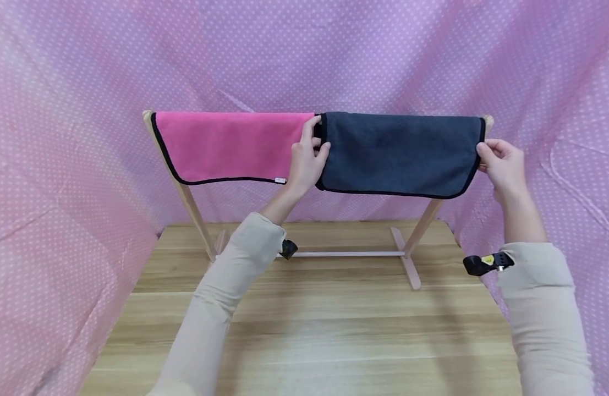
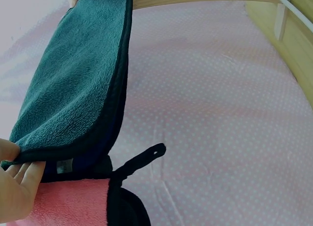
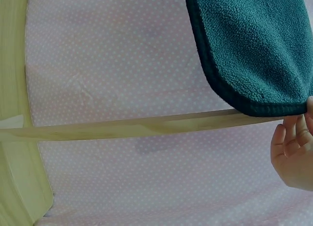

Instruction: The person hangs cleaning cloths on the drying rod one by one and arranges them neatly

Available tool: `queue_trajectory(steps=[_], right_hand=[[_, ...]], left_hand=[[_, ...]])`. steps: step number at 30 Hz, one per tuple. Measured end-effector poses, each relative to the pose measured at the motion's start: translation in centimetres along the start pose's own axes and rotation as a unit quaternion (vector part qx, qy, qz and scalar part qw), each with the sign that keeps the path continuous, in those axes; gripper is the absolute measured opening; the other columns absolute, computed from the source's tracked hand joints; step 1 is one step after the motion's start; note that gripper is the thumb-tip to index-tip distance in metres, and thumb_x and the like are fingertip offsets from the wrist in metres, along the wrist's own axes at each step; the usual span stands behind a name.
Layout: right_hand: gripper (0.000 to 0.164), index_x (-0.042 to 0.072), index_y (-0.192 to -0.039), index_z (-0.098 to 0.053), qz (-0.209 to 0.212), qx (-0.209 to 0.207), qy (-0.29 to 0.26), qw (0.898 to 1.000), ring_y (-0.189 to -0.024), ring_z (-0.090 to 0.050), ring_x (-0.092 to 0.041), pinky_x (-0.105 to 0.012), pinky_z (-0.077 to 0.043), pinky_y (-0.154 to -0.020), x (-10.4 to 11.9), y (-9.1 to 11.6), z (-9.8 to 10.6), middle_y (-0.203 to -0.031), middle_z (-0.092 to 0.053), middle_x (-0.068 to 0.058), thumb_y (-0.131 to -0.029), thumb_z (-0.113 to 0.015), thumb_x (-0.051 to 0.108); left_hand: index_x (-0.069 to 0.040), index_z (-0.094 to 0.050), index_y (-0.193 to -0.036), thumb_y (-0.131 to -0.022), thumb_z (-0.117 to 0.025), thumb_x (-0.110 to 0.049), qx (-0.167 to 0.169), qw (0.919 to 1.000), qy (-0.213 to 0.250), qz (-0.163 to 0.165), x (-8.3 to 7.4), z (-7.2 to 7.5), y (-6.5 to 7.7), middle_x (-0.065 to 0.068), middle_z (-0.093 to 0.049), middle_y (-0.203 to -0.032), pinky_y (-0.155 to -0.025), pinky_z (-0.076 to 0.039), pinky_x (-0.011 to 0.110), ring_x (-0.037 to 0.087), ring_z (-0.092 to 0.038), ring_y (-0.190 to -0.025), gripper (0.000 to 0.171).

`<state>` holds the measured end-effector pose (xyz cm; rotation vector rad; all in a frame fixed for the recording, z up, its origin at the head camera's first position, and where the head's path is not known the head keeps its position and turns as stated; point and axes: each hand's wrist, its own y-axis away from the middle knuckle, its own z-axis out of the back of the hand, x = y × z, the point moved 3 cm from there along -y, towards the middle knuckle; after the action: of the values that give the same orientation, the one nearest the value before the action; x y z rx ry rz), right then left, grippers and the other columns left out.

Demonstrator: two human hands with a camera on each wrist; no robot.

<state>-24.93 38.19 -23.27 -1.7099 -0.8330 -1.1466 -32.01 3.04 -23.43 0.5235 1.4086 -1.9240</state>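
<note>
A dark grey towel (image 1: 403, 157) with black edging hangs folded over the top of a wooden rack (image 1: 424, 223). My left hand (image 1: 306, 159) pinches its left edge, thumb on top and fingers beneath, as the left wrist view shows. At the opposite edge, my right hand (image 1: 504, 165) pinches the same towel between thumb and fingers. A pink towel (image 1: 230, 146), also edged in black, hangs on the rack's left half, partly behind my left hand. In the left wrist view a black hanging loop (image 2: 142, 160) sticks out where the two towels meet.
The rack stands on a wood-grain table (image 1: 304, 341), with a white lower bar (image 1: 349, 254) and flat feet (image 1: 408, 269). Pink dotted cloth (image 1: 304, 55) surrounds the table at the back and sides. A small white label (image 1: 280, 180) shows on the pink towel.
</note>
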Motion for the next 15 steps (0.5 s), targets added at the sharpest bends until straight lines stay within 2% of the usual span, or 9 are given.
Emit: queue_trajectory(steps=[5,10,12,15], right_hand=[[0.017,0.012,-0.081,-0.066,0.015,0.042,-0.005,0.999,-0.061,-0.061,-0.002,-0.010,-0.050,-0.057,-0.7,0.2,-0.1,-0.069,-0.067,0.006,-0.086,-0.057,-0.002],[0.022,0.014,-0.086,-0.067,0.029,0.090,0.030,0.995,-0.069,-0.062,-0.001,-0.009,-0.050,-0.064,-1.6,0.7,0.1,-0.076,-0.068,0.008,-0.085,-0.057,-0.005],[0.024,0.014,-0.087,-0.067,0.034,0.107,0.034,0.993,-0.071,-0.062,-0.001,-0.009,-0.050,-0.065,-2.0,0.9,0.2,-0.077,-0.068,0.007,-0.085,-0.055,-0.007],[0.028,0.013,-0.089,-0.067,0.039,0.128,0.035,0.990,-0.072,-0.063,-0.001,-0.009,-0.050,-0.067,-2.4,1.2,0.4,-0.079,-0.069,0.007,-0.085,-0.053,-0.010]], left_hand=[[-0.004,-0.037,-0.136,-0.089,-0.052,-0.003,0.001,0.9999,-0.008,-0.007,0.3,-0.1,0.0,0.019,-0.067,-0.089,-0.071,-0.052,0.023,0.022,-0.064,-0.069,0.050],[-0.005,-0.033,-0.141,-0.091,-0.050,-0.005,0.021,0.9989,-0.014,-0.040,0.8,0.0,0.2,0.018,-0.058,-0.068,-0.058,-0.042,0.018,0.021,-0.052,-0.054,0.053],[-0.005,-0.030,-0.142,-0.090,-0.049,-0.004,0.035,0.9978,-0.012,-0.055,1.2,0.0,0.5,0.018,-0.059,-0.070,-0.057,-0.041,0.018,0.021,-0.051,-0.055,0.055],[-0.003,-0.029,-0.142,-0.089,-0.051,-0.001,0.049,0.9962,-0.007,-0.072,1.8,0.1,1.1,0.019,-0.065,-0.085,-0.064,-0.048,0.020,0.021,-0.058,-0.063,0.058]])
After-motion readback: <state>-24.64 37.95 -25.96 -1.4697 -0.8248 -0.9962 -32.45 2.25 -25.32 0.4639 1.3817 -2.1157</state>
